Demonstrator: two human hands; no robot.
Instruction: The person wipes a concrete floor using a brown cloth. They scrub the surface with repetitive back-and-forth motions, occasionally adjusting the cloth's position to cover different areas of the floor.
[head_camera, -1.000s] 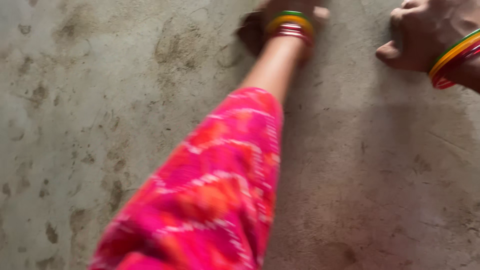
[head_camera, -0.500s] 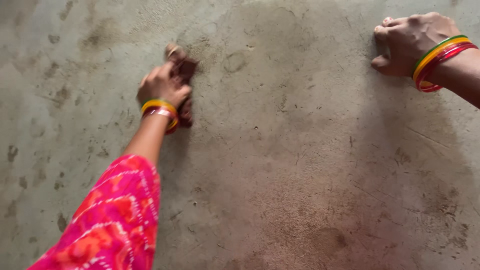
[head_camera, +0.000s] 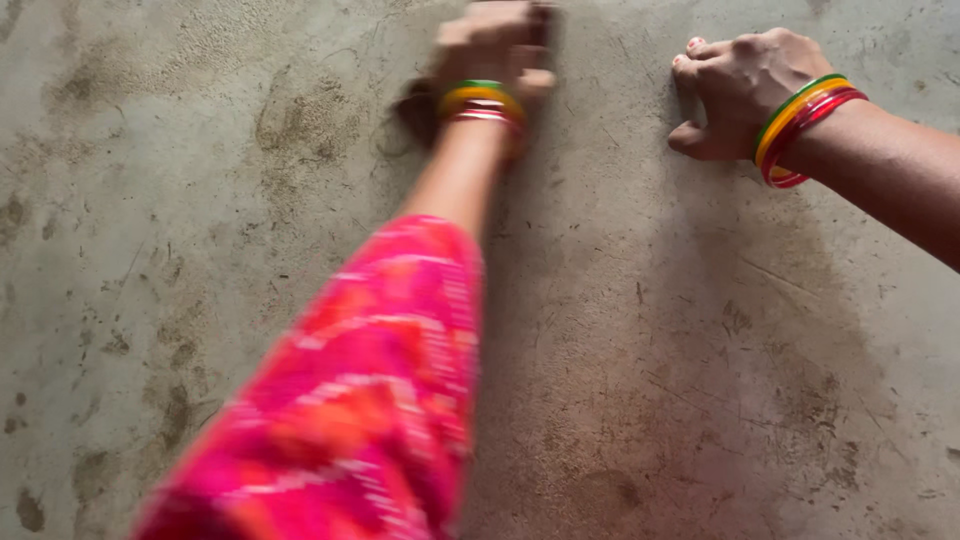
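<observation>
So our left hand (head_camera: 495, 45) is stretched out near the top edge, clenched around a dark rag (head_camera: 420, 105) pressed on the stained concrete floor (head_camera: 200, 250), though it's all blurry. Our right hand (head_camera: 740, 90) sits knuckled on the floor just beside it, fingers curled, gripping nothing.

Your left hand (head_camera: 495, 50) is motion-blurred; its fingers run against the top edge. A dark thing (head_camera: 418, 105) under it is too smeared to identify. Your sleeve (head_camera: 350, 400) is blurred and cut off below. Your right forearm (head_camera: 890, 175) leaves the right edge.
</observation>
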